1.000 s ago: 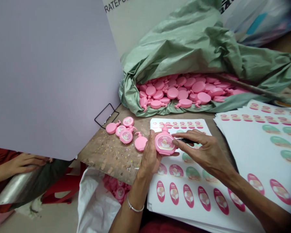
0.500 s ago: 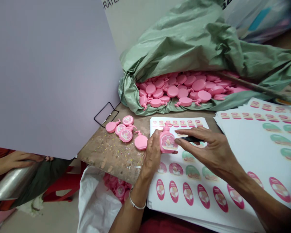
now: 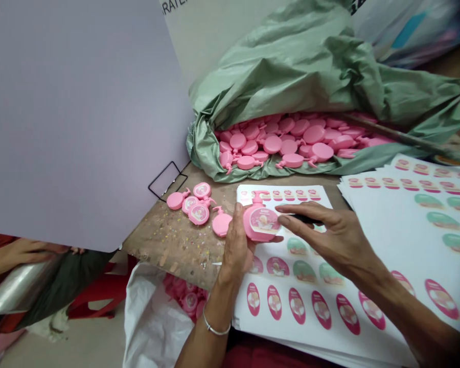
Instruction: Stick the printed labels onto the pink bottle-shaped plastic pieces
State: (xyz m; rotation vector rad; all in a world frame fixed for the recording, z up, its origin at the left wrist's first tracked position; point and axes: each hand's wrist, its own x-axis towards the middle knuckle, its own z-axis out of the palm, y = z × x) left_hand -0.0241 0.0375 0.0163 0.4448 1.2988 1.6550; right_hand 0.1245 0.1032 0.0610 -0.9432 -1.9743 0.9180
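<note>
My left hand (image 3: 235, 245) is closed around a small pink pump bottle (image 3: 249, 227), held upright over a stack of sticker sheets (image 3: 276, 337). An oval picture sticker (image 3: 266, 221) covers the bottle's front face. My right hand (image 3: 329, 230) is closed on a slim black tool (image 3: 305, 219); its exact kind is hidden by the fingers. The thumb and index fingertips are at the sticker's right edge; whether they grip it I cannot tell. Beside my left hand lies a pink bottle (image 3: 221, 224) with no sticker showing.
Several pink bottles (image 3: 198, 213) lie on the worn table (image 3: 164, 240) near a black wire stand (image 3: 167, 181). A green sack (image 3: 276, 92) spills plain bottles. More sheets (image 3: 414, 235) lie right. A white bag (image 3: 149, 312) hangs below. Another person's hand (image 3: 30, 253) shows left.
The bottle moved slightly right and turned, then came back left to face the camera. My right hand has shifted a little right from the bottle's edge, still with the black tool.
</note>
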